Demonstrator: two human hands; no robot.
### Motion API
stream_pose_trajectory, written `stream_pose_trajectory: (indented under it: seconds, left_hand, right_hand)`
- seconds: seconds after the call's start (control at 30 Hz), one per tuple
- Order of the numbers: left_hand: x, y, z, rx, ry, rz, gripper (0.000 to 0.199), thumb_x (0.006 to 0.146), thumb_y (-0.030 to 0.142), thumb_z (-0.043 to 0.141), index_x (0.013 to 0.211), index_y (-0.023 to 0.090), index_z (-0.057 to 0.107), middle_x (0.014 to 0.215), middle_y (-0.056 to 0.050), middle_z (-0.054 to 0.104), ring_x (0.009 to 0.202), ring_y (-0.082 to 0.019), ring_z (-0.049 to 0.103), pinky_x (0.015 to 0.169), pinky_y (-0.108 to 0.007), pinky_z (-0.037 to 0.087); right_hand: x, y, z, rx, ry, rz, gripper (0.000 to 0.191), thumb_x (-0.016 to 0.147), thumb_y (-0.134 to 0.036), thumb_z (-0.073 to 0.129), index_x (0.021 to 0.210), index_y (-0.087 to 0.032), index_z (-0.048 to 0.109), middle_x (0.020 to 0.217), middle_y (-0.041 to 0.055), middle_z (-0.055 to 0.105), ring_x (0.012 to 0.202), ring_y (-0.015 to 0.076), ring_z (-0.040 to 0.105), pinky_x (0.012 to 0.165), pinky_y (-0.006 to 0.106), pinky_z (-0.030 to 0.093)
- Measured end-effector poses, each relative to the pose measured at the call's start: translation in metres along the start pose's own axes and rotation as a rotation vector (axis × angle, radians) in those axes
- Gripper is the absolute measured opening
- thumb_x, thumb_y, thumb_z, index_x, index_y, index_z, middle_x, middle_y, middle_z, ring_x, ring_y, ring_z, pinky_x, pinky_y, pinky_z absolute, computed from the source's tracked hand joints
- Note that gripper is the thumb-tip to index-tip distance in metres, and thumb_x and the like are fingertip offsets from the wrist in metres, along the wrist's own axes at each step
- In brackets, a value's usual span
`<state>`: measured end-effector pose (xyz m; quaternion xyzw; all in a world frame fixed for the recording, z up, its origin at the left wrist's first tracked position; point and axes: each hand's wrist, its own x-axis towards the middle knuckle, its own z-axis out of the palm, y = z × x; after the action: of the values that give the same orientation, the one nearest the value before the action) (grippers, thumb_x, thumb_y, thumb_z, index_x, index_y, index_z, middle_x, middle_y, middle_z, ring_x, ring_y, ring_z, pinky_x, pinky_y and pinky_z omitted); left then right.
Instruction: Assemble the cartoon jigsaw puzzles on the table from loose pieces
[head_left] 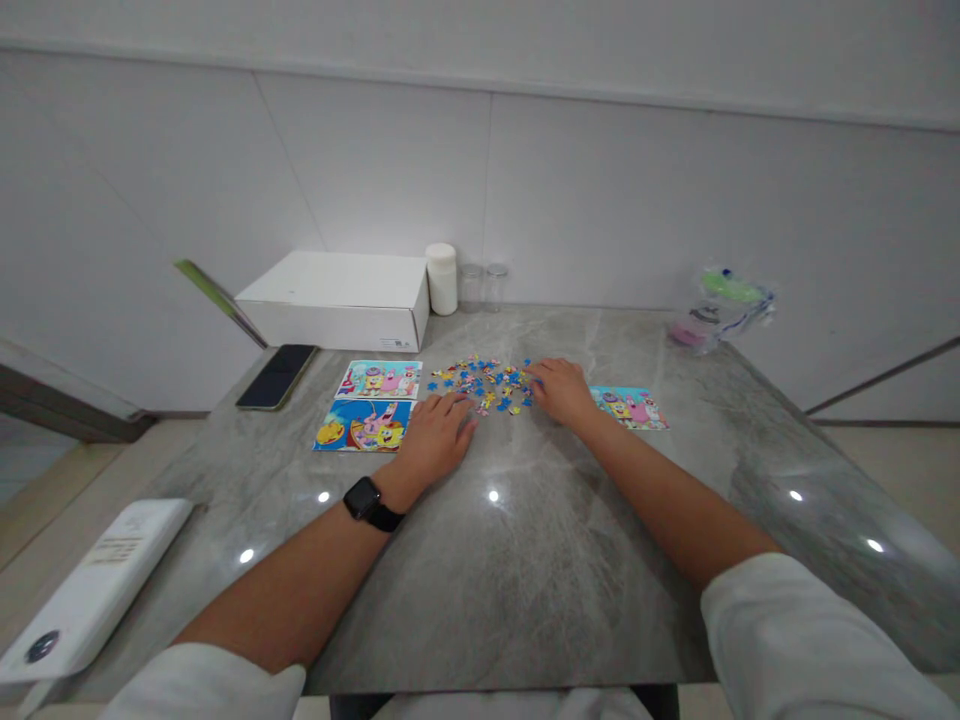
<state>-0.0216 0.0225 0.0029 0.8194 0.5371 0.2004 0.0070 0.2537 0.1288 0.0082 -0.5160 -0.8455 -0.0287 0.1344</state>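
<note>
A loose pile of small blue, yellow and pink jigsaw puzzle pieces (484, 380) is spread on the grey table between my hands. My left hand (437, 437) rests palm down at the pile's near left side, fingers stretched out, holding nothing I can see. At the right edge of the pile, my right hand (561, 390) reaches its fingertips to the pieces, fingers apart. Beside my left hand lie two cartoon picture sheets, a light one (379, 380) above a blue one (360, 426). Another cartoon picture card (631, 408) lies partly behind my right wrist.
Along the back stand a white box (337, 300), a white bottle (442, 280) and two clear glass jars (482, 288). A phone (277, 377) lies at left, a white device (97, 585) at near left. A clear plastic bag (720, 310) sits at the far right corner.
</note>
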Motion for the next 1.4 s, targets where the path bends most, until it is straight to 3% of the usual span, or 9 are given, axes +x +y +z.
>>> stream_pose_trajectory:
  seconds: [0.2,0.37,0.6,0.77,0.83,0.93,1.1,1.2,1.4]
  left_hand:
    - [0.002,-0.005,-0.002,-0.056,0.058,-0.003,0.034,0.105,0.033,0.053,0.134,0.022,0.066,0.137,-0.011,0.067,0.123,-0.03,0.06,0.107,-0.05,0.05]
    - [0.004,-0.008,-0.002,-0.1,0.07,-0.011,0.031,0.106,0.032,0.052,0.131,0.021,0.068,0.132,-0.011,0.068,0.121,-0.029,0.061,0.108,-0.049,0.05]
    - [0.005,-0.01,0.002,-0.15,0.06,-0.003,0.03,0.107,0.032,0.051,0.127,0.022,0.07,0.129,-0.011,0.069,0.12,-0.028,0.062,0.108,-0.048,0.049]
    - [0.004,-0.007,-0.001,-0.268,-0.01,0.08,0.028,0.107,0.031,0.051,0.125,0.022,0.071,0.125,-0.01,0.072,0.115,-0.025,0.064,0.105,-0.044,0.051]
    - [0.003,-0.005,-0.001,-0.354,-0.011,0.128,0.026,0.106,0.028,0.053,0.123,0.022,0.071,0.125,-0.009,0.071,0.116,-0.024,0.064,0.107,-0.042,0.051]
    - [0.003,-0.003,0.001,-0.485,0.063,0.123,0.019,0.101,0.026,0.061,0.114,0.022,0.074,0.119,-0.009,0.069,0.115,-0.023,0.064,0.105,-0.04,0.052]
    - [0.007,0.0,-0.001,-0.719,0.178,-0.101,0.013,0.096,0.032,0.068,0.096,0.02,0.074,0.104,-0.006,0.066,0.089,-0.017,0.061,0.073,-0.029,0.05]
    - [0.008,0.009,-0.004,-0.908,0.166,-0.226,0.02,0.094,0.039,0.071,0.096,0.019,0.071,0.098,-0.004,0.068,0.083,-0.015,0.059,0.071,-0.027,0.047]
    - [0.002,0.033,-0.004,-1.212,0.038,-0.341,0.04,0.087,0.055,0.076,0.099,0.018,0.068,0.084,0.0,0.064,0.074,-0.013,0.057,0.067,-0.025,0.045]
  right_hand:
    - [0.032,-0.008,0.017,-0.01,-0.015,0.031,0.028,0.1,-0.027,0.062,0.121,-0.03,0.08,0.122,0.0113,0.074,0.115,0.0303,0.061,0.096,0.043,0.044]
    - [0.031,-0.002,0.024,0.043,-0.02,0.124,0.021,0.097,-0.029,0.065,0.109,-0.028,0.082,0.119,0.0123,0.073,0.112,0.0305,0.061,0.094,0.044,0.046]
    - [0.031,0.005,0.025,0.064,-0.03,0.094,0.025,0.099,-0.033,0.064,0.117,-0.028,0.08,0.123,0.0131,0.072,0.113,0.0321,0.061,0.094,0.045,0.046]
    - [0.029,0.007,0.024,0.119,0.003,0.11,0.015,0.092,-0.03,0.069,0.101,-0.024,0.08,0.114,0.0126,0.073,0.109,0.0312,0.062,0.094,0.044,0.046]
    - [0.029,0.006,0.022,0.239,0.058,0.127,0.012,0.09,-0.029,0.068,0.093,-0.022,0.077,0.107,0.011,0.074,0.105,0.0287,0.064,0.092,0.041,0.047]
    - [0.029,-0.003,0.009,0.626,0.084,0.186,0.02,0.086,-0.041,0.069,0.087,-0.021,0.073,0.089,0.0056,0.073,0.086,0.0223,0.064,0.081,0.036,0.05]
    - [0.019,-0.037,-0.033,1.22,-0.014,0.272,0.039,0.071,-0.054,0.083,0.086,-0.021,0.071,0.081,0.0008,0.07,0.07,0.0147,0.058,0.067,0.029,0.047]
    - [0.0,-0.057,-0.048,1.385,-0.09,0.377,0.042,0.065,-0.054,0.089,0.084,-0.021,0.072,0.078,-0.0007,0.068,0.068,0.0123,0.056,0.064,0.027,0.046]
    - [-0.044,-0.084,-0.031,1.591,-0.24,0.515,0.046,0.059,-0.055,0.094,0.079,-0.02,0.072,0.076,-0.0008,0.068,0.067,0.0115,0.056,0.063,0.026,0.046]
